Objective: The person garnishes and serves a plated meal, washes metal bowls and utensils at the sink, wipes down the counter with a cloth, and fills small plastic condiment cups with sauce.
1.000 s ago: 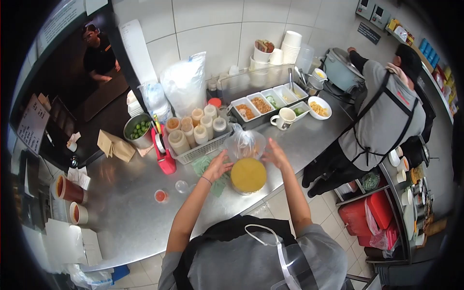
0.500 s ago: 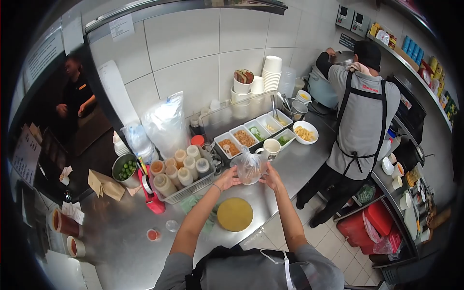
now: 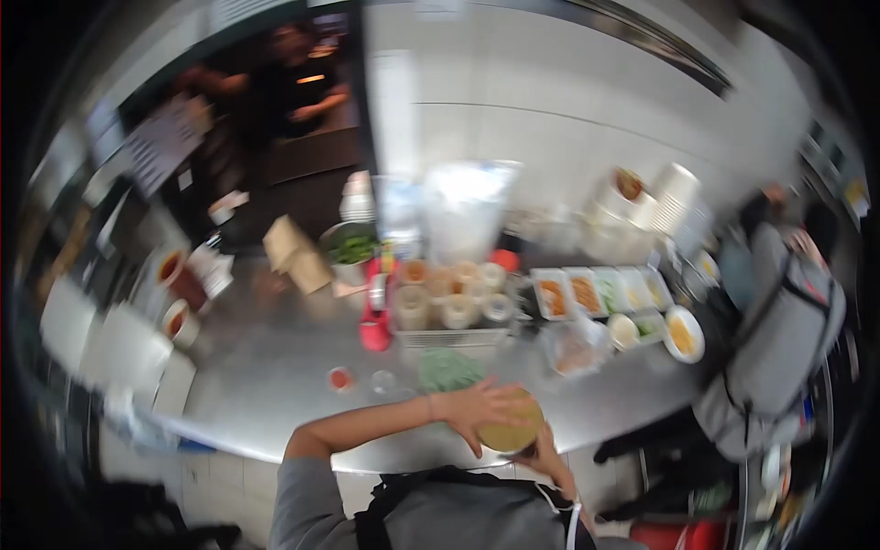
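Observation:
A round container with a flat yellow-brown top [image 3: 510, 431] is at the counter's front edge, tilted a little; its exact kind is unclear. My left hand [image 3: 472, 411] reaches over its top from the left, fingers spread. Round its right side curls my right hand [image 3: 548, 454], gripping it from beside and below. A knotted clear plastic bag [image 3: 576, 346] with something pale brown inside rests on the counter beyond, next to a white cup [image 3: 623, 332]. Just behind my left hand lies a green cloth [image 3: 449, 369]. The view is blurred by motion.
A basket [image 3: 449, 337] of squeeze bottles stands behind the cloth, beside a red tape dispenser [image 3: 375, 321]. Topping trays [image 3: 584, 295] and a white bowl [image 3: 684, 335] are at right. A co-worker [image 3: 779, 339] stands there. Two small cups [image 3: 340, 379] sit at left.
The view has swung left. The plastic bag is out of my hands and on the counter. Both hands have moved to the round container, now nearer the front edge.

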The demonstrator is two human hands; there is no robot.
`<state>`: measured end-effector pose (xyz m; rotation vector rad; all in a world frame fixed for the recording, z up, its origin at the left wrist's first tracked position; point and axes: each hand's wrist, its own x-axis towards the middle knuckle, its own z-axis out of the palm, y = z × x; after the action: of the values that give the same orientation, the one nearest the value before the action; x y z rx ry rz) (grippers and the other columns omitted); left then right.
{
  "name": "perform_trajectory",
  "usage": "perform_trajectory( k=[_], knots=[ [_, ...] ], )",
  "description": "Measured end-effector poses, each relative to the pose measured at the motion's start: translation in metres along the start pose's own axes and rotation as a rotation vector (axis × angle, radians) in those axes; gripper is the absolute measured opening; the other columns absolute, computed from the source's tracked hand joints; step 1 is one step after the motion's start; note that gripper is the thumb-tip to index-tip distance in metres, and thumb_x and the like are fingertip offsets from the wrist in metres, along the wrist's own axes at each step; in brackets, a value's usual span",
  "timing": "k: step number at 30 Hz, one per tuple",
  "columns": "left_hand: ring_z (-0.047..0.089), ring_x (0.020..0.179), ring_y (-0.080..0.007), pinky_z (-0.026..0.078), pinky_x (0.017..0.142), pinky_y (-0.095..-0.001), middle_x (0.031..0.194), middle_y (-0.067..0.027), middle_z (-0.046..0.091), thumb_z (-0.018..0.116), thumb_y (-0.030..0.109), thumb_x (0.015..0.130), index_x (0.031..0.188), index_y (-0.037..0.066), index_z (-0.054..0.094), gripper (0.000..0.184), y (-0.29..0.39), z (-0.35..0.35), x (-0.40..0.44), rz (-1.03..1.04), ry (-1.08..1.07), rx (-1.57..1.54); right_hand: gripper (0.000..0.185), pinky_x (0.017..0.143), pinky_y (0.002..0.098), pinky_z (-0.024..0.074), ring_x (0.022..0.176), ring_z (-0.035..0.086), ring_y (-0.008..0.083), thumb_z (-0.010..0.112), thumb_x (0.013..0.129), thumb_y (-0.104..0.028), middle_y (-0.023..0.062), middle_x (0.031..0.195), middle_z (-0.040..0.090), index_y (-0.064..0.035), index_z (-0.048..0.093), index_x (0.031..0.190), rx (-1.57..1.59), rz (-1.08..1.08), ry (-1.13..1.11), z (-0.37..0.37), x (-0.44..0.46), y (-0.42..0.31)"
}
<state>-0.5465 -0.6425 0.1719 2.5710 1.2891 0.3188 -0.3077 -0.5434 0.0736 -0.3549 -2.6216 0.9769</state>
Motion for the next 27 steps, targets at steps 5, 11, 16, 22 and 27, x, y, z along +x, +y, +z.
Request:
perform_trajectory(
  k=[5, 11, 16, 22, 27],
  knots=[
    [0.016, 0.131, -0.0409, 0.029, 0.091, -0.0540, 0.143, -0.0150, 0.019, 0.067, 0.062, 0.056, 0.135, 0.028, 0.033, 0.092, -0.005, 0.048, -0.007, -0.014, 0.284, 0.105, 0.095, 0.092, 0.0363, 0.0395, 0.110, 0.045, 0.0244, 0.085, 0.053, -0.013, 0.0150, 0.123, 0.041, 0.0000, 0.028, 0.129, 0.909, 0.166, 0.331, 0.068, 0.018, -0.021],
    [0.013, 0.130, -0.0448, 0.029, 0.092, -0.0533, 0.143, -0.0198, 0.017, 0.065, 0.059, 0.060, 0.132, 0.020, 0.037, 0.086, 0.022, 0.086, 0.010, -0.345, 0.527, 0.225, 0.095, 0.092, 0.0362, 0.0394, 0.110, 0.045, 0.0242, 0.085, 0.053, -0.012, 0.0151, 0.123, 0.041, 0.0003, 0.028, 0.129, 0.807, 0.123, 0.410, 0.066, 0.074, -0.014],
    [0.009, 0.131, -0.0459, 0.027, 0.093, -0.0567, 0.142, -0.0272, 0.007, 0.063, 0.060, 0.060, 0.135, 0.011, 0.029, 0.096, 0.044, 0.116, 0.050, -0.848, 0.738, 0.434, 0.095, 0.092, 0.0362, 0.0394, 0.110, 0.045, 0.0239, 0.085, 0.053, -0.011, 0.0152, 0.123, 0.041, 0.0005, 0.028, 0.129, 0.760, 0.063, 0.375, 0.068, 0.093, -0.007],
    [0.020, 0.123, -0.0528, 0.040, 0.072, -0.0559, 0.135, -0.0359, 0.017, 0.050, 0.055, 0.069, 0.135, 0.017, 0.029, 0.079, 0.060, 0.103, 0.048, -0.992, 0.673, 0.217, 0.095, 0.092, 0.0361, 0.0393, 0.110, 0.045, 0.0236, 0.085, 0.053, -0.011, 0.0153, 0.122, 0.041, 0.0008, 0.028, 0.129, 0.725, 0.020, 0.276, 0.070, 0.098, -0.010],
    [0.030, 0.117, -0.0540, 0.035, 0.075, -0.0555, 0.119, -0.0385, 0.037, 0.055, 0.064, 0.058, 0.136, 0.020, 0.029, 0.093, 0.061, 0.059, 0.043, -0.926, 0.121, -0.438, 0.094, 0.092, 0.0361, 0.0393, 0.110, 0.045, 0.0234, 0.084, 0.053, -0.010, 0.0154, 0.122, 0.041, 0.0010, 0.028, 0.128, 0.731, -0.004, 0.243, 0.071, 0.102, -0.016]
  ],
)
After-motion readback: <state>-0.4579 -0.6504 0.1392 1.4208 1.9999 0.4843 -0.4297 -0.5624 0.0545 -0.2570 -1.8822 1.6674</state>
